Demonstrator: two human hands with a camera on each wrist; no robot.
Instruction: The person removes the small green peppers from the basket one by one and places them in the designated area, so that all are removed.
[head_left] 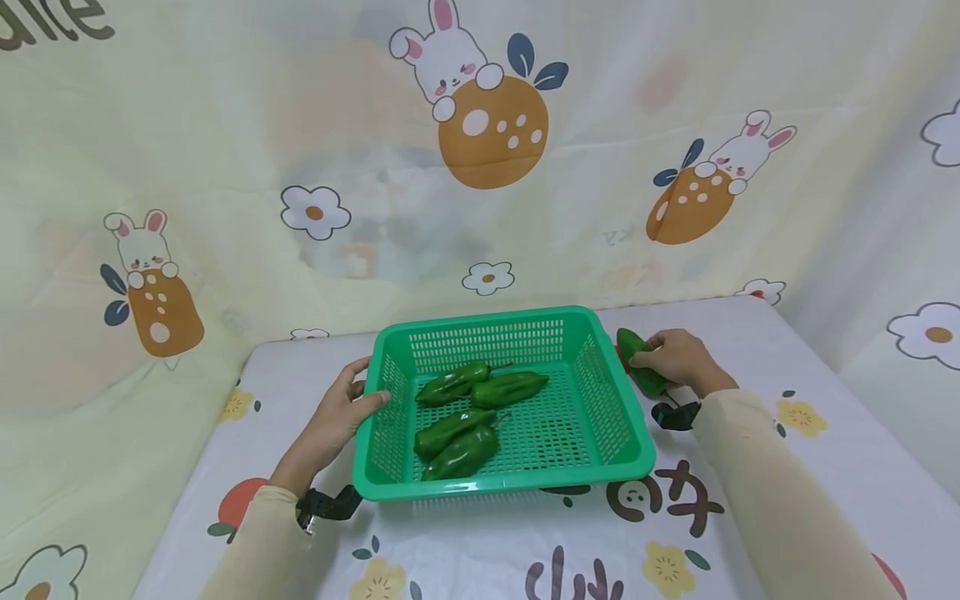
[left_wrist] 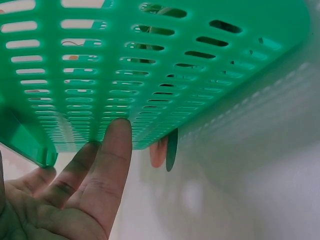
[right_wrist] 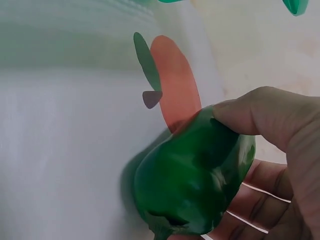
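Observation:
A green plastic basket (head_left: 517, 486) with slotted walls stands in the middle of the head view, several long green peppers (head_left: 510, 389) lying on the left part of its floor. On its left side, my left hand (head_left: 339, 417) holds the rim, thumb over the edge and fingers against the outer wall; the left wrist view shows those fingers (left_wrist: 118, 150) under the slots. To the right of the basket, my right hand (head_left: 686, 360) grips one green pepper (right_wrist: 187, 172) between thumb and fingers, close to the tabletop. Its stem points toward me.
A pale printed cloth (head_left: 750, 350) covers the table, with flowers, fruit and lettering on it. Behind the table hangs a curtain (head_left: 600, 250) printed with rabbits. A dark wrist strap (head_left: 330, 503) shows at my left wrist, another (head_left: 675, 416) at my right.

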